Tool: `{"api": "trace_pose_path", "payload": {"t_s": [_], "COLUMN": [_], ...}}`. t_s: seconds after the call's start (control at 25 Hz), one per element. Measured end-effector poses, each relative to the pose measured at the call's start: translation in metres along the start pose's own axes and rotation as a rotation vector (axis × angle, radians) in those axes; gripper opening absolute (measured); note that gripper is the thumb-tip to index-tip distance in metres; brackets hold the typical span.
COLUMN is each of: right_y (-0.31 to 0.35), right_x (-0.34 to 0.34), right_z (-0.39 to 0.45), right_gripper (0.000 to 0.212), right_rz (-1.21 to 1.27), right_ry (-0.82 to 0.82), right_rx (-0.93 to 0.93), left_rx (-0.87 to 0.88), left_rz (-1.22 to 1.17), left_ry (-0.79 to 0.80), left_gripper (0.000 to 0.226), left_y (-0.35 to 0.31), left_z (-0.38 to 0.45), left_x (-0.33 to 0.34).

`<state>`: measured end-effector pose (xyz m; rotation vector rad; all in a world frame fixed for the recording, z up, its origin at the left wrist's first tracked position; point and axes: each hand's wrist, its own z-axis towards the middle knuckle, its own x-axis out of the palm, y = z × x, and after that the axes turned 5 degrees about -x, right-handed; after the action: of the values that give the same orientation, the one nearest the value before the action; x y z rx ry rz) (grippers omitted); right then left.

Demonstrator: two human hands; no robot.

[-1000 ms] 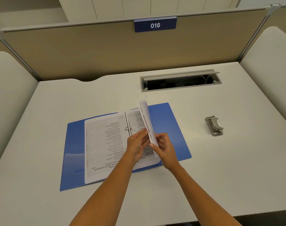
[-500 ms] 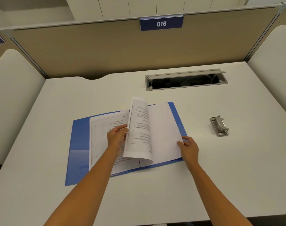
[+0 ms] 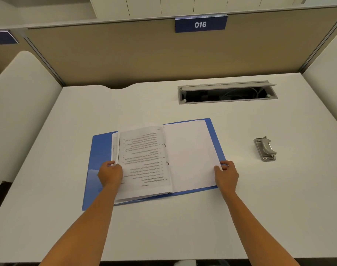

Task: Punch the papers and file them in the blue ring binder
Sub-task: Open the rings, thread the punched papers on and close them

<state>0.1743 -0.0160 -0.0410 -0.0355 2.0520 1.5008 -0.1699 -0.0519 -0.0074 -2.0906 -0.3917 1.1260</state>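
The blue ring binder point(image 3: 98, 156) lies open on the white desk. Printed papers point(image 3: 142, 160) sit on its left half, threaded on two metal rings point(image 3: 166, 154) at the spine. A blank white sheet point(image 3: 190, 152) lies flat on the right half. My left hand point(image 3: 110, 174) grips the left edge of the printed stack. My right hand point(image 3: 225, 174) holds the right edge of the blank sheet and the binder cover beneath it.
A silver hole punch point(image 3: 265, 149) stands on the desk to the right of the binder. An open cable tray point(image 3: 227, 93) is set into the desk behind it. Beige partitions with a "016" sign point(image 3: 200, 24) enclose the desk.
The raised pages have come down flat on both halves. My left hand moved out to the stack's left edge. My right hand moved to the right edge a second ago and stays there.
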Motion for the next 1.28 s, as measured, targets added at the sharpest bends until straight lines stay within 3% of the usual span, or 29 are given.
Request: {"api": "trace_pose_path", "payload": {"t_s": [0.2, 0.36, 0.44, 0.64, 0.84, 1.08, 1.2, 1.28], "right_y": [0.002, 0.003, 0.004, 0.006, 0.006, 0.008, 0.007, 0.006], "right_x": [0.004, 0.005, 0.005, 0.007, 0.009, 0.009, 0.008, 0.006], "right_z": [-0.001, -0.001, -0.003, -0.005, -0.007, -0.008, -0.008, -0.007], "right_gripper": [0.024, 0.024, 0.025, 0.025, 0.026, 0.029, 0.031, 0.034], "right_rz": [-0.048, -0.066, -0.088, -0.132, -0.155, -0.166, -0.135, -0.111], "right_ry": [0.005, 0.019, 0.023, 0.019, 0.023, 0.03, 0.045, 0.057], "right_rx": [0.021, 0.016, 0.009, -0.004, -0.022, -0.019, -0.032, -0.031], "left_rx": [-0.133, -0.252, -0.255, -0.23, -0.245, -0.176, -0.177, -0.165], "left_rz": [0.126, 0.364, 0.41, 0.485, 0.287, -0.155, -0.373, -0.373], "left_ry": [-0.071, 0.069, 0.122, 0.122, 0.207, 0.445, 0.66, 0.836], "left_gripper": [0.038, 0.121, 0.13, 0.105, 0.077, 0.04, 0.05, 0.057], "left_y": [0.007, -0.008, -0.011, -0.007, 0.01, -0.006, -0.034, -0.055], "left_z": [0.009, 0.004, 0.003, 0.015, 0.03, 0.015, -0.002, -0.017], "left_x": [0.003, 0.004, 0.005, 0.008, 0.007, -0.004, -0.012, -0.011]}}
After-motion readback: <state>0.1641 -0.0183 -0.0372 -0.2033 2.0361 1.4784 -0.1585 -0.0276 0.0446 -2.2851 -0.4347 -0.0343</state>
